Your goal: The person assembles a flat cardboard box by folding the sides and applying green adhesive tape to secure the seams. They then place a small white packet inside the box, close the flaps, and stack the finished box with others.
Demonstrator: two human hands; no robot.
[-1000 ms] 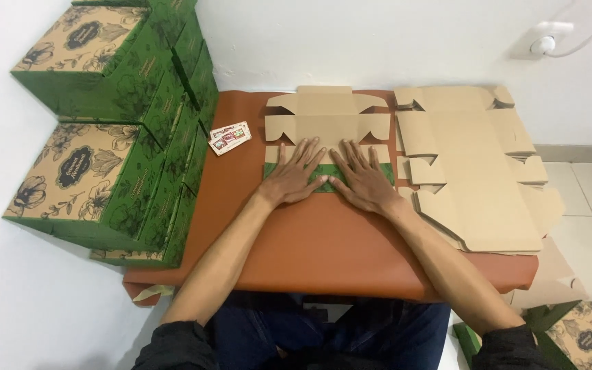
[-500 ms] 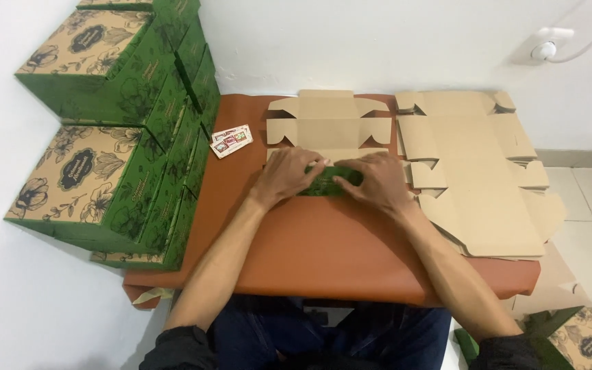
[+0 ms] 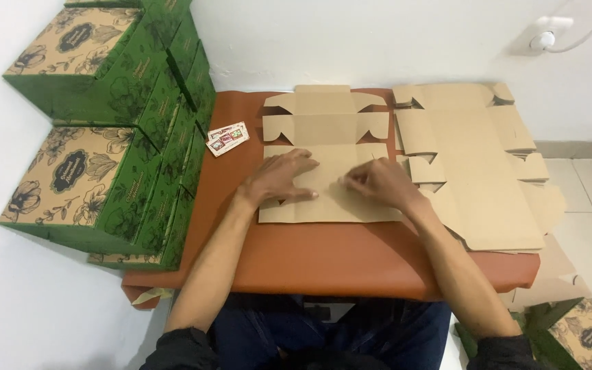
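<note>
Left fingers lie spread and flat on the cardboard sheet; right hand is curled, pinching its near fold. The sheet stretches away from both hands across the brown bench, finished green boxes stacked leftward

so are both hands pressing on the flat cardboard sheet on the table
Yes, the left hand lies flat on the cardboard sheet and the right hand rests on it with curled fingers, on the brown table.
</note>
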